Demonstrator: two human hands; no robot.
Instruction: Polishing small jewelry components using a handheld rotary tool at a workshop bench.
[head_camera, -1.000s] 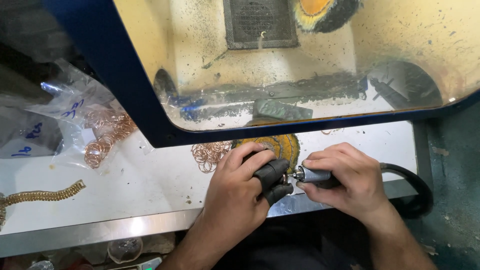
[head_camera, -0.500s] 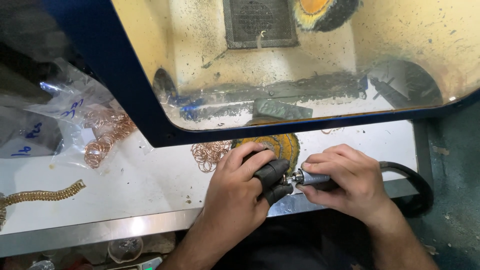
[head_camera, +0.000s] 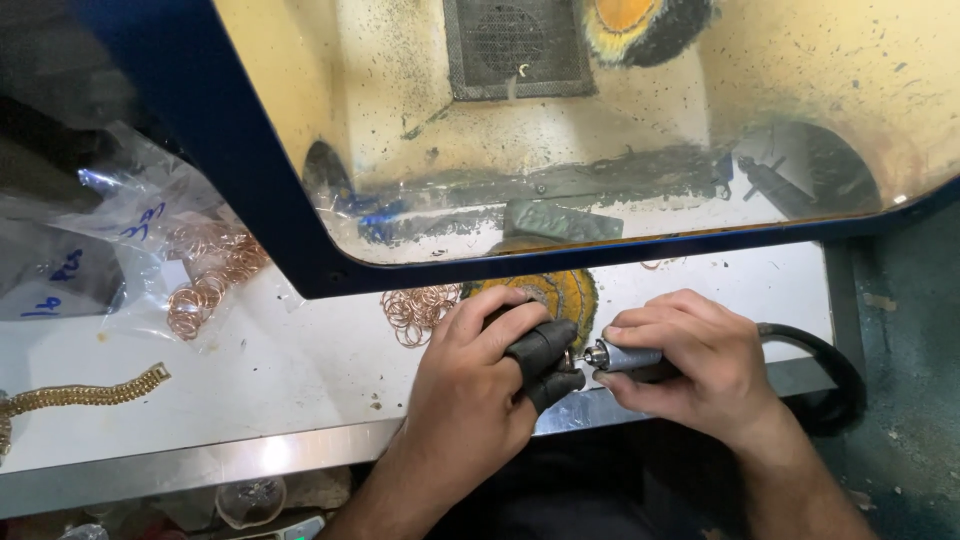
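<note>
**Tight at the hood, open to the left**

The blue-framed hood (head_camera: 300, 230) hangs low over the back of the bench (head_camera: 300, 380), so the only way in behind is under its clear shield. The left hand (head_camera: 480, 370) and right hand (head_camera: 690, 360) meet just in front of the yellow wheel (head_camera: 565, 290), with the rotary tool (head_camera: 625, 357) between them; that spot is full. The copper rings (head_camera: 420, 310) lie just beside the left hand, blocking a low pass there. The tool's hose (head_camera: 820, 360) loops off the right edge. Further left, a bag of rings (head_camera: 200, 270) and a gold chain (head_camera: 80, 395) sit well apart, leaving bare bench between them and the left hand
</note>
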